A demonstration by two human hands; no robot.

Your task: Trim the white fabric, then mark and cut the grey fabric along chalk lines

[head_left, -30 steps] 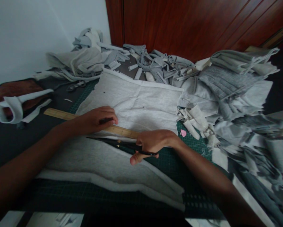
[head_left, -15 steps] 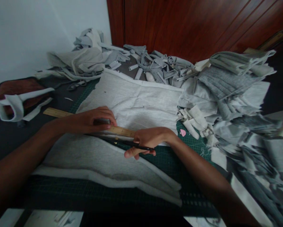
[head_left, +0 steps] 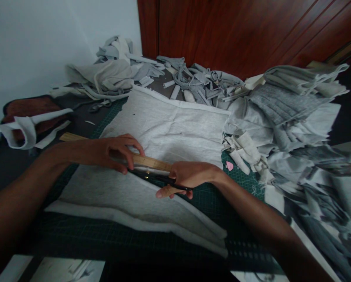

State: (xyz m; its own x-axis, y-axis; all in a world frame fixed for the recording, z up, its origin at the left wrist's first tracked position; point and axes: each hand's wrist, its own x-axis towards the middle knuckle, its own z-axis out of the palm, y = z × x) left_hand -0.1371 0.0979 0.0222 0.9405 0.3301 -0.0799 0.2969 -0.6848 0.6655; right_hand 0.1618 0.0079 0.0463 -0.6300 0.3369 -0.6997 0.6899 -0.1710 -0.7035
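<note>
My left hand (head_left: 112, 152) lies over a wooden ruler (head_left: 152, 161), its fingers spread and bent. The thumb and index fingertips are close to the scissor blades, at the cut edge of the fabric. My right hand (head_left: 187, 176) is closed on black scissors (head_left: 147, 175), whose blades point left along the ruler's near edge. Light grey fabric stretches beyond the ruler as a wide piece (head_left: 160, 117). Nearer me lies another grey section (head_left: 113, 196) with a pale folded border. How far the blades are parted is hard to see.
A green cutting mat (head_left: 210, 207) lies under the fabric. Grey scraps (head_left: 198, 82) are heaped along the back, with folded fabric (head_left: 281, 102) piled at right. A pink piece of chalk or similar (head_left: 229, 165) sits right of the fabric. A reddish-brown pad (head_left: 31, 109) lies at left.
My left thumb and index finger have shifted off the ruler toward the scissor blades, and the fingers have spread. The scissors stay nearly in place. The whole view has shifted slightly.
</note>
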